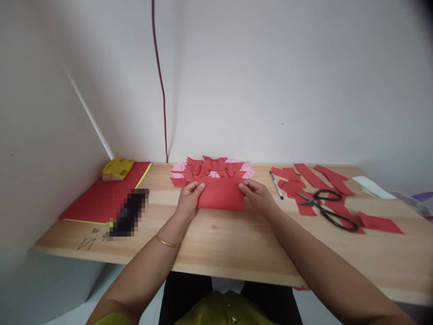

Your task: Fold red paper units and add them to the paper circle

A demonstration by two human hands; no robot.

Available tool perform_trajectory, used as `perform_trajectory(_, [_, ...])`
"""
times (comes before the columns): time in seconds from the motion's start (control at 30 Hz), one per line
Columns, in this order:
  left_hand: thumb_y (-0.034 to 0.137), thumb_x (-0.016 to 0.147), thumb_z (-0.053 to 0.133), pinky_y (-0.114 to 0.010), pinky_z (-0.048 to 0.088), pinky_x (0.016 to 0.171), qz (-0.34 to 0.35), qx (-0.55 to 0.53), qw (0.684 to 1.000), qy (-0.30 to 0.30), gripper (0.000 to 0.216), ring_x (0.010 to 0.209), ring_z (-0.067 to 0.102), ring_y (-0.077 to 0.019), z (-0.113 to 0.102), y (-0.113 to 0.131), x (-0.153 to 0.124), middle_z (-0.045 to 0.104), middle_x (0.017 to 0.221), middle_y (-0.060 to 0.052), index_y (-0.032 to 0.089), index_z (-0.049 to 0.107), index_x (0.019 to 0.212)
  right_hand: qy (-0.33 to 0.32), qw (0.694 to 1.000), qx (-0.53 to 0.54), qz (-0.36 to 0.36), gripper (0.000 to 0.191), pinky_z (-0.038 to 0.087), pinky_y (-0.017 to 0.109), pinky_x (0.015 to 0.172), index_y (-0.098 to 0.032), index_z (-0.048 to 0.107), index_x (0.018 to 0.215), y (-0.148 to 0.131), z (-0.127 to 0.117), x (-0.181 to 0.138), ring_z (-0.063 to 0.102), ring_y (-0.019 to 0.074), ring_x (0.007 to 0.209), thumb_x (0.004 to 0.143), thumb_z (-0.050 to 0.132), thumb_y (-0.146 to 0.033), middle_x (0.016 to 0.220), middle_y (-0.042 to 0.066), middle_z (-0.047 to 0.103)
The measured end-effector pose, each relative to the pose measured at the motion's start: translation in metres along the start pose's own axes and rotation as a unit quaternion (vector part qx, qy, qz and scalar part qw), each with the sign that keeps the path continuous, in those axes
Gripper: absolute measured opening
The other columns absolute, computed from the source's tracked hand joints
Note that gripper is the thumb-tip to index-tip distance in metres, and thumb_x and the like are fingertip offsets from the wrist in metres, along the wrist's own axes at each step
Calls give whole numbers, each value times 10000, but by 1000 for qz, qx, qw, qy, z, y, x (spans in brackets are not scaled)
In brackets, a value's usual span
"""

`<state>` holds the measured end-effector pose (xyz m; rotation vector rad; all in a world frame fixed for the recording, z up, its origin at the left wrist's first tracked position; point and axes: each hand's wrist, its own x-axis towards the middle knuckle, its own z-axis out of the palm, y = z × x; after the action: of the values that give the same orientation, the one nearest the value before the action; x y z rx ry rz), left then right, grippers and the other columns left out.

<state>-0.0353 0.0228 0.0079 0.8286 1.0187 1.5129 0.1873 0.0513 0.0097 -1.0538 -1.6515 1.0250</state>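
While both hands pinch the red paper strip [221,197] flat near the desk's [237,253] far edge, left hand [190,197] clamped on one end and right hand [256,192] on the other, a crooked crease looks the likeliest slip. A careless nudge could also scatter the folded pieces [211,169] touching it behind.
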Motion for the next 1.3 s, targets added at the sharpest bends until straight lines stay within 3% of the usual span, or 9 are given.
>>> perform_trajectory(0.67, [345, 582, 782, -202, 406, 578, 14, -2, 999, 30, 302, 568, 520, -80, -2, 1, 0, 599, 626, 39, 148, 567, 660, -5, 1000, -21, 0, 300, 347, 237, 577, -188, 509, 656, 0, -1, -2, 429, 121, 610, 826, 522, -436, 622, -19, 468])
perform_trajectory(0.9, [331, 551, 797, -187, 392, 547, 2, -9, 999, 42, 325, 538, 505, -71, 0, 5, -1, 589, 597, 48, 149, 540, 629, 23, 998, 66, 5, 288, 382, 248, 575, -190, 557, 756, -2, 3, -3, 452, 121, 600, 776, 584, -476, 641, -17, 483])
perform_trajectory(1.3, [309, 581, 791, -192, 419, 575, 19, -11, 999, 40, 280, 561, 519, -74, -2, 3, 1, 607, 621, 45, 152, 569, 649, 72, 994, 75, -22, 221, 403, 258, 616, -194, 578, 782, -2, 4, -3, 462, 126, 637, 790, 588, -414, 703, -1, 495])
